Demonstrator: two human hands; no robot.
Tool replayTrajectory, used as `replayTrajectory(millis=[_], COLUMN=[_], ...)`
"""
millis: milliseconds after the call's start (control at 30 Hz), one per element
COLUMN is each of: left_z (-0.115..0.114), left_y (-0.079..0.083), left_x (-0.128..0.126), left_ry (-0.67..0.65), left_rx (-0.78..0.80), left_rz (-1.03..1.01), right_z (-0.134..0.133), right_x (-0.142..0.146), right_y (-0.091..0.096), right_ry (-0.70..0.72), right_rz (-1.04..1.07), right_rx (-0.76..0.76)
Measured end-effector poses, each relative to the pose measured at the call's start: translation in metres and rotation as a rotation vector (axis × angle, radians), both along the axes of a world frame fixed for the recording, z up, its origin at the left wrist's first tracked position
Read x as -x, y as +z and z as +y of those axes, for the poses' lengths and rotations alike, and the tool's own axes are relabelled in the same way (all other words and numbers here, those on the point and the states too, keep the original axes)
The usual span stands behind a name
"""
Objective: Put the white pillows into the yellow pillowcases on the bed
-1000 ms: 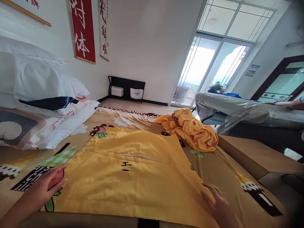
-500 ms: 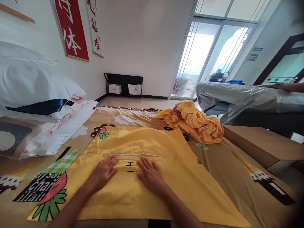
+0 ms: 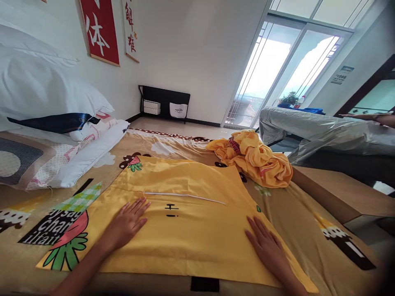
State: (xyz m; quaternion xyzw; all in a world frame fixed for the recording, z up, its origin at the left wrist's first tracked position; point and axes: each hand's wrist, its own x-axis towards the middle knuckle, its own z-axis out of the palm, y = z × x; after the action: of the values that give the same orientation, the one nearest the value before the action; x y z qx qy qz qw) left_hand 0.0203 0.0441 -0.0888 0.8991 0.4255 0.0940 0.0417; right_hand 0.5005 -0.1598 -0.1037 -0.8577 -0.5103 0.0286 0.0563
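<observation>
Yellow cover point(image 3: 191, 242): spread flat on the patterned bedspread point(image 3: 308, 242), near centre, a white strip point(image 3: 185, 195) across its far half.
Left hand point(image 3: 128, 220): palm down on the cover, fingers outstretched, gripping nothing.
Right hand point(image 3: 265, 240): likewise flat, near the cover's right edge, gripping nothing.
Work: seemingly smoothing the cloth; more smoothing calls for light, level palms.
Cover lettering point(image 3: 171, 210): black, apparently "Hi" turned sideways.
Bedspread lettering point(image 3: 46, 226): left, partly hidden; "il fait" reads.
Scrolls: far left, "体" on the red scroll point(image 3: 100, 35), "解难" on the white scroll point(image 3: 131, 33).
Wall notice point(image 3: 342, 75): far right, too small to read.
</observation>
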Motion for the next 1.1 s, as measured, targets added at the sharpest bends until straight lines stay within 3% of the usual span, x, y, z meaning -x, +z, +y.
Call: replayTrajectory(millis=[200,867,1100], left_z=[-0.001,-0.002,-0.001], left_y=[0.005,0.004,-0.001], left_x=[-0.002,-0.001,0.001], left_ry=[0.004,0.01,-0.003], left_rx=[0.018,-0.008,-0.038], left_rz=[0.003,0.013,-0.009], right_z=[-0.015,-0.014,-0.014], right_x=[-0.015,-0.013,-0.016], right_y=[-0.004,-0.007,-0.009], right_ry=[-0.029,-0.039,-0.039], right_rz=[0.007,-0.011,0.03], right_rx=[-0.048,-0.049,-0.115])
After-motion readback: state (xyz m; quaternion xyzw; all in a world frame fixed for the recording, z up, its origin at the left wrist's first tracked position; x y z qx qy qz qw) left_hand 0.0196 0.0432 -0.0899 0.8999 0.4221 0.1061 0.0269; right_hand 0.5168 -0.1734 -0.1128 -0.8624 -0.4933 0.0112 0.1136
